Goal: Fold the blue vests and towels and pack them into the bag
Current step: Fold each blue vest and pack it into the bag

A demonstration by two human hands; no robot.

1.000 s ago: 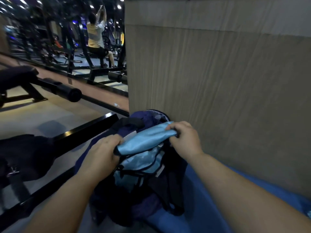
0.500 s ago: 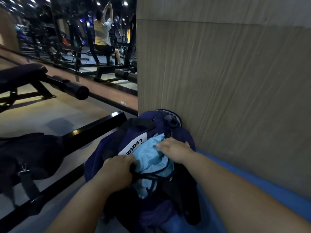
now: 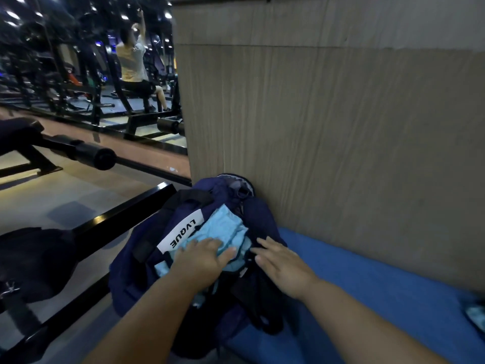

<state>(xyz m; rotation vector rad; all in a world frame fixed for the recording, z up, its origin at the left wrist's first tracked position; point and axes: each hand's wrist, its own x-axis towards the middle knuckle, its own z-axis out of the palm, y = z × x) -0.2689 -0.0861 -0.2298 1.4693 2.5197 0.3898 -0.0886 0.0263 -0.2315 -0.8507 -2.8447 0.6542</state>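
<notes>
My flat left hand (image 3: 202, 261) presses the light blue cloth (image 3: 225, 227), just released, into the navy backpack (image 3: 126, 271); right hand (image 3: 283, 266) spreads open.

A white label (image 3: 181, 233) on the navy bag (image 3: 126, 271) reads "LVQUE" in black letters.

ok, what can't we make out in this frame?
Head view: inside of the bag, covered by the light blue cloth and the left hand pressing on it.
The cloth: vest or towel, too crumpled and dim to tell.
The right hand: blurred; touching the bag or just above it, unclear.
A patterned item on the blue mat: cut off by the right edge.
</notes>
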